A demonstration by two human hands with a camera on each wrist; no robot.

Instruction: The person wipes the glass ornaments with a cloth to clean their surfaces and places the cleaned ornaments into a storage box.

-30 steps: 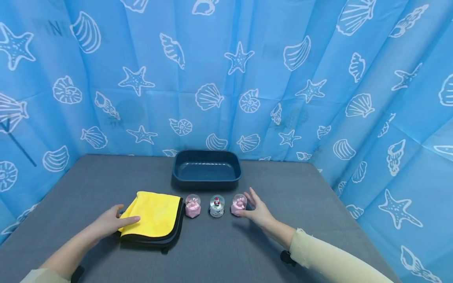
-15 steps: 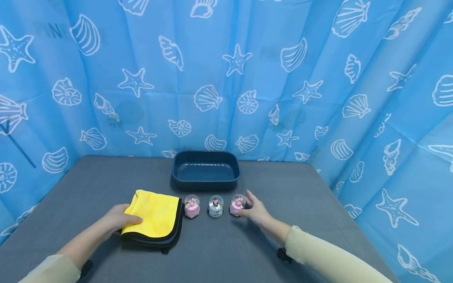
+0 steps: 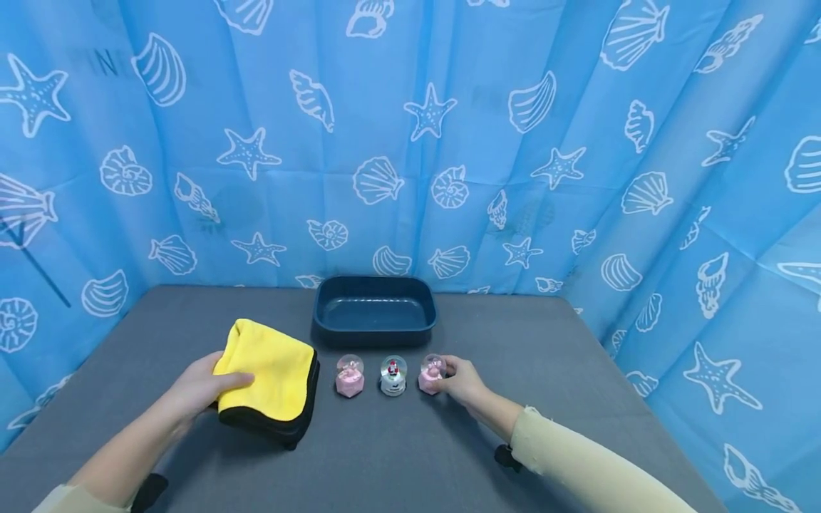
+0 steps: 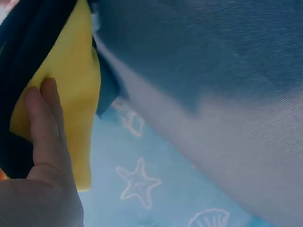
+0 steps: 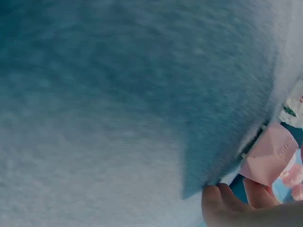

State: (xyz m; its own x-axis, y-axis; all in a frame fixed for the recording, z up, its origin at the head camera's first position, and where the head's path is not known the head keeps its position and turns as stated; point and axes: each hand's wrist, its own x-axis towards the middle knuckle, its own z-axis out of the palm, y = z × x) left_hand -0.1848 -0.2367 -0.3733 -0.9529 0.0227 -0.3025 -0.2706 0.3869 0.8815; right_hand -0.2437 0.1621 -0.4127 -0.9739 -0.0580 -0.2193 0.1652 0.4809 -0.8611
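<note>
A folded yellow cloth with black edging (image 3: 272, 370) is tilted and lifted off the table at the left. My left hand (image 3: 200, 388) grips its left side, thumb on top; the fingers beneath are hidden in the head view. In the left wrist view, the yellow cloth (image 4: 78, 90) lies against my left hand (image 4: 49, 175). My right hand (image 3: 467, 383) pinches the rightmost pink snow globe (image 3: 430, 375), which stands on the table. Its faceted pink base (image 5: 267, 156) shows beside my right fingers (image 5: 227, 208) in the right wrist view.
A white-based snow globe with a red figure (image 3: 393, 375) stands mid-table, and another pink snow globe (image 3: 349, 376) is left of it. Behind them sits a dark blue rectangular dish (image 3: 375, 335). A blue shell-print curtain (image 3: 378, 235) borders the grey table (image 3: 410, 456).
My left hand has taken hold of the folded cloth and raised it slightly, shifting it left and away from the left pink globe. My right fingers have closed around the right pink globe.
</note>
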